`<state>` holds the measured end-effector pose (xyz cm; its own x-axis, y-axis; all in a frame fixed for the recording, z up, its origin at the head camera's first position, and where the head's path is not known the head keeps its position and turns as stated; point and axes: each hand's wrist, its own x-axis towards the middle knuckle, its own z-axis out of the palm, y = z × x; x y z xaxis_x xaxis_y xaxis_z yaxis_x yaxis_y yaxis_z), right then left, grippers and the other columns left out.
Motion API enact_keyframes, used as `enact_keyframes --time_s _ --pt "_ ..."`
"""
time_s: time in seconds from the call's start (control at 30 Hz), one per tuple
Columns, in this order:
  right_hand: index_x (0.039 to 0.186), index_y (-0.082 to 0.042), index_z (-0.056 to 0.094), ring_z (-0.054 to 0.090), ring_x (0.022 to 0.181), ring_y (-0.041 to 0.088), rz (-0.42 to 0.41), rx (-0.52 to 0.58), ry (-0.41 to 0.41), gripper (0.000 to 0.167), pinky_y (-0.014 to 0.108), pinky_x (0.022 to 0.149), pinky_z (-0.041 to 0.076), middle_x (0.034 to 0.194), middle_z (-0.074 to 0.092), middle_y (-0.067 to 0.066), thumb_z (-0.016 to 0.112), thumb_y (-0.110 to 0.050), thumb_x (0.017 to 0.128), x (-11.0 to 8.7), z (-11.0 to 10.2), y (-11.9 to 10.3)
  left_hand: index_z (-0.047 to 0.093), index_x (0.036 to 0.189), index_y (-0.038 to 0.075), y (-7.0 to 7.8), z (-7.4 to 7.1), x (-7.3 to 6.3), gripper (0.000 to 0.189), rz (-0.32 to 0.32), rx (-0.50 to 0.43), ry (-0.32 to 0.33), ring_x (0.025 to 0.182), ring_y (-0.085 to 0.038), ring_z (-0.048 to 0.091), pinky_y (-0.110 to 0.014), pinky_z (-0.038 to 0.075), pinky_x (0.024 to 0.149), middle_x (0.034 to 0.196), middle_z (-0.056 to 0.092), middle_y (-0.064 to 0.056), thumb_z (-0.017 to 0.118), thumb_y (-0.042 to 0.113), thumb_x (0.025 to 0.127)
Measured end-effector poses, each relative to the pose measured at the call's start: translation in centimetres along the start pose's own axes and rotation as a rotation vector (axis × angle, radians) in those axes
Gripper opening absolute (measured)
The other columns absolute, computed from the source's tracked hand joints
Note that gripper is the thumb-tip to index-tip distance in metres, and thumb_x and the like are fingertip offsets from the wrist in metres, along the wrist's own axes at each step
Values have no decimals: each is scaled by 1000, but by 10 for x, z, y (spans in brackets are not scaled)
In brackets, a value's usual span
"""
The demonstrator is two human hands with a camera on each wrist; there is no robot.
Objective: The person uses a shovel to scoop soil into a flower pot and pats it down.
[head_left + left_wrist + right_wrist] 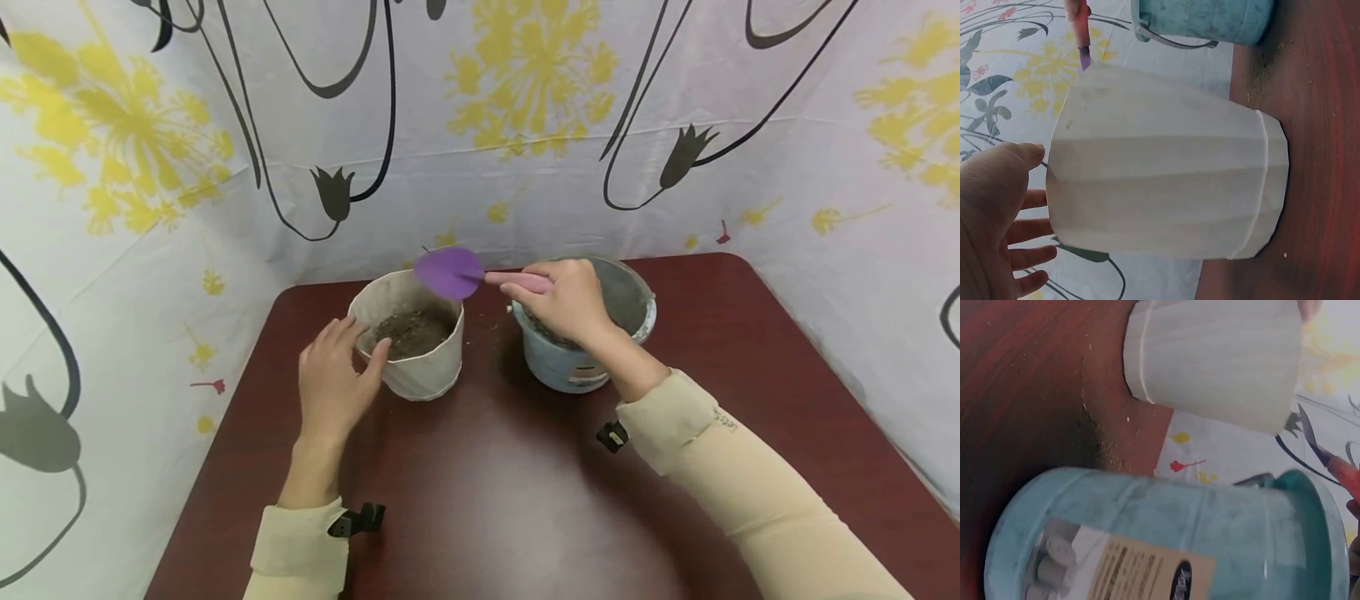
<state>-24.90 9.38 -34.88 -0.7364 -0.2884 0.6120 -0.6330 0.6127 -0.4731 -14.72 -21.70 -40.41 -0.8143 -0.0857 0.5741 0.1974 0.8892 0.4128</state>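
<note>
A white faceted plant pot (423, 377) with soil (415, 333) in it stands at the left. My left hand (333, 379) is at its near-left rim, thumb and fingers spread and fairly straight; in the left wrist view the fingertips (1035, 256) lie close to the rim, and I cannot tell if they touch. My right hand (573, 300) grips the pink handle of a garden trowel (450, 272). Its purple blade is over the pot's far-right rim, and no soil shows on it. Beneath the right hand stands a blue bucket (555, 362), its contents partly hidden by that hand.
Both containers stand on a dark red-brown table (495, 500), near its far edge. Crumbs of soil (1107, 450) lie between them. A patterned white cloth (420, 108) hangs behind and at the sides. The bucket has a wire handle (1175, 42).
</note>
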Motion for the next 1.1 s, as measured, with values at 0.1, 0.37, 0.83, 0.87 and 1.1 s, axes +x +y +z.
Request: enact_keyframes --time_s 0.1,0.37,0.83,0.87,1.1 --pt "95 -14 84 75 80 22 14 38 25 23 39 68 55 87 78 1 83 -35 84 -1 -8 6 71 119 1 6 3 3 44 27 -11 9 127 -38 55 -63 38 102 132 65 -20 68 38 95" --pt "94 -15 84 75 83 21 55 53 80 20 34 68 54 88 78 0 83 -32 85 -8 -36 22 71 120 0 27 15 11 44 71 -36 -14 125 -38 57 -62 39 103 132 65 -18 69 36 95" --pt "90 -10 84 74 79 23 165 -4 135 22 20 62 43 85 78 4 85 -31 83 -29 -82 50 71 118 -1 77 45 29 38 204 -158 -88 128 -37 56 -54 38 110 133 63 -19 69 29 96" --pt "90 -10 84 73 78 22 174 -9 136 22 19 61 43 85 78 4 85 -31 82 -32 -86 52 71 119 -1 82 47 29 37 213 -164 -98 128 -37 55 -53 37 111 134 63 -19 69 28 96" --pt "92 -11 84 73 81 20 233 -55 84 25 18 60 43 86 78 3 85 -33 83 -44 -113 65 68 123 -2 113 62 28 37 287 -222 -173 133 -37 52 -49 37 114 139 59 -20 68 25 98"
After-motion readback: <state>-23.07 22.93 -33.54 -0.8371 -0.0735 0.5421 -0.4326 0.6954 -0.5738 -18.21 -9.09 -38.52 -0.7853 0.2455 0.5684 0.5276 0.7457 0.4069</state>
